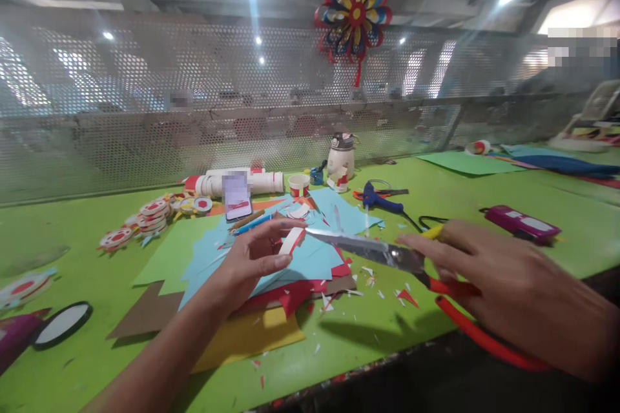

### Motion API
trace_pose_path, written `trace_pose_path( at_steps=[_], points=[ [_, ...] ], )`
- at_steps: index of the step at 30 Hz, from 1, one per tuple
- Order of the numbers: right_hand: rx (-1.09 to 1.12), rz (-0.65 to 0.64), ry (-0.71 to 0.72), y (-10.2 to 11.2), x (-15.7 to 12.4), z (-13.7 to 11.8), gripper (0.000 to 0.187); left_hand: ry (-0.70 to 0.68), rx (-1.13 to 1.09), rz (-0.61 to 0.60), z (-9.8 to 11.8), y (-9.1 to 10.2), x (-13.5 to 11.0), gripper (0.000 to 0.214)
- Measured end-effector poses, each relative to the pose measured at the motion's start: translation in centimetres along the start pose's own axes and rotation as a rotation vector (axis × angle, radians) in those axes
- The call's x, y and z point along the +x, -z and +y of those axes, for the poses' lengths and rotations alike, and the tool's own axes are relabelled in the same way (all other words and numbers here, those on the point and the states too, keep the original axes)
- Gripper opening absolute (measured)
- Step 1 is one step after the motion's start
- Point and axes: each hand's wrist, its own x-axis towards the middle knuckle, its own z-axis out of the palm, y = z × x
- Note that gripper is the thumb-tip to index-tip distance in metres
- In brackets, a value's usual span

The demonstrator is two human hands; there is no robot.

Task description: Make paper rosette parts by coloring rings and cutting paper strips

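My left hand (pixel 256 258) pinches a small curved strip of white and red paper (pixel 292 242) between thumb and fingers. Red-handled scissors (pixel 368 248) are gripped in my right hand (pixel 508 284), their blades pointing left. The blade tips meet or nearly meet the strip's top edge; whether they touch I cannot tell. Beneath both hands lie light blue paper sheets (pixel 317 261), with red, brown and yellow sheets showing under them. Small paper scraps (pixel 371 281) are strewn below the blades.
A phone (pixel 237 197) leans against white paper-cup rolls (pixel 266 182). Behind stand a paper cup (pixel 299 185) and a white bottle (pixel 341 155). A blue glue gun (pixel 380 199) and purple case (pixel 523 224) lie right. Paper wheel shapes (pixel 152 216) sit left; a paper flower (pixel 356 13) hangs above.
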Motion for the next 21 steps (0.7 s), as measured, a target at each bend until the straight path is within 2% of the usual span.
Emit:
trace_pose_path(
  at_steps=[2, 5, 7, 13, 21],
  points=[
    [0.135, -0.068, -0.058, -0.9, -1.3, -0.4, 0.048, -0.018, 0.009, -0.016, 0.2, -0.1, 0.1, 0.041],
    [0.179, -0.204, -0.155, -1.8, -2.9, -1.0, 0.057, -0.036, 0.019, -0.03, 0.3, -0.2, 0.1, 0.04],
    [0.225, -0.245, -0.182, -2.1, -3.1, -1.5, 0.057, -0.041, 0.014, -0.044, 0.4, -0.2, 0.1, 0.04],
    [0.349, -0.278, -0.17, -2.1, -1.7, -2.4, 0.055, -0.038, -0.004, -0.058, 0.4, -0.2, 0.0, 0.039],
    [0.407, -0.253, -0.208, -3.3, -2.2, -3.0, 0.058, -0.066, -0.024, -0.046, 0.3, -0.1, 0.0, 0.039]
  ],
)
